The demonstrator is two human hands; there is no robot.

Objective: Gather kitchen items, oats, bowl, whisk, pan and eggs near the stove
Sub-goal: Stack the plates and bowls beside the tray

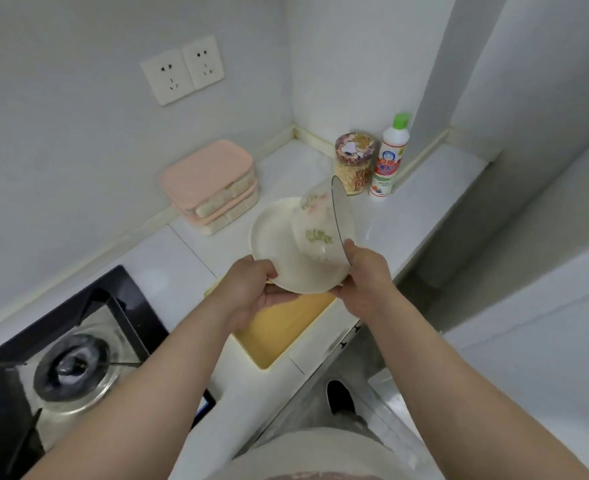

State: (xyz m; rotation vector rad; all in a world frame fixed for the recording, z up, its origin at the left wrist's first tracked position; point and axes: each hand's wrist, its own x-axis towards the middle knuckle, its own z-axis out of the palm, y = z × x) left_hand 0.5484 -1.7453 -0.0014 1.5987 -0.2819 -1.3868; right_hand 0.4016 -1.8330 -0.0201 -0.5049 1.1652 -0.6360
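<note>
White walls meet in a corner at 12 o'clock, and a white table (421, 202) runs along them from 8 o'clock up to 2 o'clock. Two sockets (183, 69) sit on the wall at 11 o'clock. At 8 o'clock a black stove (78, 341) is set into the table, its round burner (74, 367) bare. Near the middle of the view the left hand (251, 292) grips the near rim of a cream plate (275, 247), fingers curled under it and thumb on top, so the plate is held tilted above the table. The right hand (365, 282) pinches the dark rim of a clear glass bowl (320, 226) with green and pink print; the bowl is tipped on its side, its mouth facing 3 o'clock, and it lies against the face of the plate. Below both hands, toward 6 o'clock, a yellow board (279, 334) lies flat on the table just beside the stove. At 10 o'clock from the plate, two pink-lidded boxes (210, 188) are stacked against the wall. In the corner at 1 o'clock stands a jar (355, 164) with a cartoon dog on its lid and pale flakes inside, likely the oats, and touching or just beside it a white bottle (390, 157) with a green cap. Both stand well apart from the stove. A dark shoe (341, 396) shows on the floor at 5 o'clock.
</note>
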